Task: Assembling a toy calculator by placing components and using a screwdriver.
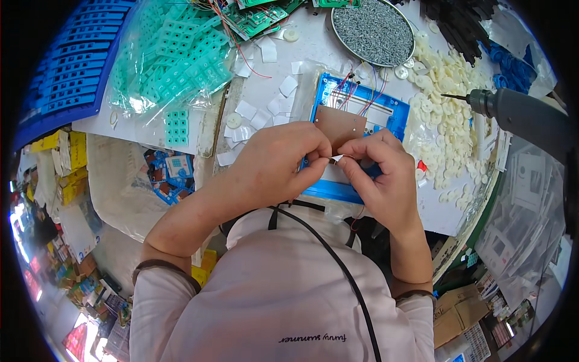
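My left hand [274, 163] and my right hand [377, 175] meet over a blue plastic frame [392, 114] lying on the white bench. Both pinch a small white piece [336, 158] between thumb and fingertips. A brown circuit board [339, 125] with thin red and blue wires rests inside the frame, just beyond my fingers. Small white square pieces [259, 114] lie scattered to the left of the frame.
A round metal tray of small screws [373, 30] stands at the back. A heap of white round parts [449, 102] lies right of the frame. An electric screwdriver [512, 111] hangs at the right. Bags of teal rubber keypads [175, 54] and blue trays [72, 60] fill the left.
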Demonstrator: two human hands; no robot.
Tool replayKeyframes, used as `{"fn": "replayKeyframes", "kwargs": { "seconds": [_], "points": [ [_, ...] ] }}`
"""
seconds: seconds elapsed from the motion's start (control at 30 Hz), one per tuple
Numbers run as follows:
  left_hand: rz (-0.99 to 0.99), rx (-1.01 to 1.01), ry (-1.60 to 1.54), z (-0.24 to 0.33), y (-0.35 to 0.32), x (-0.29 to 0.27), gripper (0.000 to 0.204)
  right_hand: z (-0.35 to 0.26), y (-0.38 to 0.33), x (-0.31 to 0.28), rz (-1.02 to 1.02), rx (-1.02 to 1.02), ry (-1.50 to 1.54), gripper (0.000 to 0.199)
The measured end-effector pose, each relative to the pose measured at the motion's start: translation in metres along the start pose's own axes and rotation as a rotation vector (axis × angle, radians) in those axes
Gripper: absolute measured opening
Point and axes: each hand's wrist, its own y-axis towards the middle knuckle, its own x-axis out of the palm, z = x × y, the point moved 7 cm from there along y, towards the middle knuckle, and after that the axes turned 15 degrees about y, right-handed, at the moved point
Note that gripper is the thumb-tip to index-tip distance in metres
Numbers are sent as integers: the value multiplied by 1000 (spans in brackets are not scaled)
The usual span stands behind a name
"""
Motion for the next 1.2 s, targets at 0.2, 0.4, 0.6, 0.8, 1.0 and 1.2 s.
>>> {"fn": "replayKeyframes", "kwargs": {
  "seconds": [0.2,0.4,0.6,0.8,1.0,1.2],
  "points": [
    [39,33,30,1,2,4,9,-3,2,2,-19,-42,-36,12],
    [-38,-3,6,-1,3,3,9,-1,2,1,-22,-16,-22,11],
    [-18,-10,-6,1,3,4,8,0,1,0,-12,-25,-28,10],
    [43,-3,2,5,1,5,8,-3,2,3,-18,-51,-57,10],
    [66,-27,-15,4,-1,8,7,-1,2,2,5,-47,-39,9],
    [12,-55,-20,3,-2,6,8,-1,2,2,-10,-29,-35,9]
  ]
}}
